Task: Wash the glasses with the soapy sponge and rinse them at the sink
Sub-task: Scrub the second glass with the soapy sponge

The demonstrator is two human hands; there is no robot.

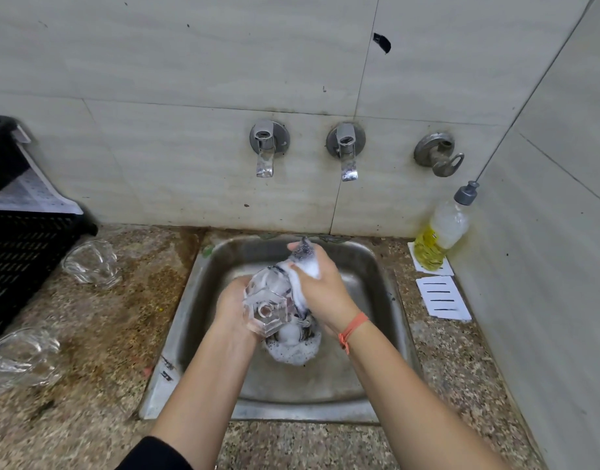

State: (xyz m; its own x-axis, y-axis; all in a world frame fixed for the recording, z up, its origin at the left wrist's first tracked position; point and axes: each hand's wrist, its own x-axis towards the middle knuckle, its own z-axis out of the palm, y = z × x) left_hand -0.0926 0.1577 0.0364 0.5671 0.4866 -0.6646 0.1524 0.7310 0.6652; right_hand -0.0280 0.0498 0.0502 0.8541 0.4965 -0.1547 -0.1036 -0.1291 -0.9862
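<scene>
Over the steel sink (376,266), my left hand (232,308) grips a clear faceted glass (266,308) with its thick base turned toward me. My right hand (320,283) holds a foamy sponge (303,262) pressed against the glass's right side, and white lather covers the sponge. A heap of suds (291,351) lies in the basin under the glass. Two more clear glasses lie on the counter to the left, one farther back (91,262) and one near the left edge (22,356).
Two wall taps (266,147) (346,150) above the sink show no running water. A yellow dish-soap bottle (441,232) stands at the back right with white slotted cards (442,298) beside it. A black crate (20,256) sits at the left on the speckled counter (122,334).
</scene>
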